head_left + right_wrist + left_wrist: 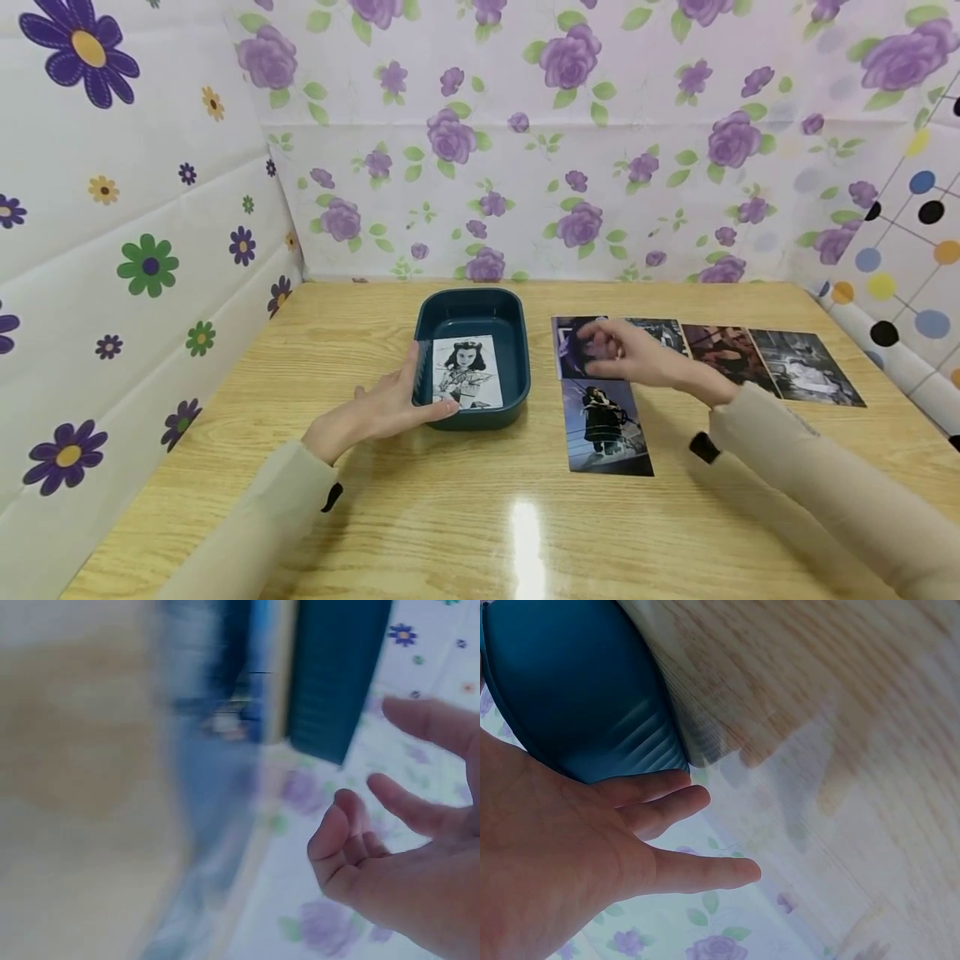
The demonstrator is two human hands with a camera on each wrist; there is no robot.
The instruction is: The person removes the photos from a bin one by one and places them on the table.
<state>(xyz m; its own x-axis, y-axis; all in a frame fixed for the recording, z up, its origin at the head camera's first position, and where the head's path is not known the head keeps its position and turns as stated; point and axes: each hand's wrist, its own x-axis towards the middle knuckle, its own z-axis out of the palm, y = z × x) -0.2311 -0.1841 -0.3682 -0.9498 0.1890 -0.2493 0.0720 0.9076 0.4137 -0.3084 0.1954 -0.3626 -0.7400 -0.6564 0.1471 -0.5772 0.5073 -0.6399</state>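
My left hand [386, 404] touches the left side of a dark teal plastic bin [477, 421], its thumb at the front rim. In the left wrist view the fingers [697, 874] stretch out straight along the bin's outer wall. Inside the bin lies a black-and-white portrait photo [467, 372]. My right hand [630, 354] hovers over a dark purple photo [573, 371] and partly covers it, its fingers bent loosely with nothing between them. Just below that photo lies another, of a figure in dark clothing [607, 429].
To the right, in a row, lie a dark greyish photo [662, 333], partly behind the right hand, a reddish-brown photo [723, 354] and a grey photo [806, 367]. All rest on a wood-grain table [450, 517]. Flower-patterned sheets [480, 167] enclose the back and left.
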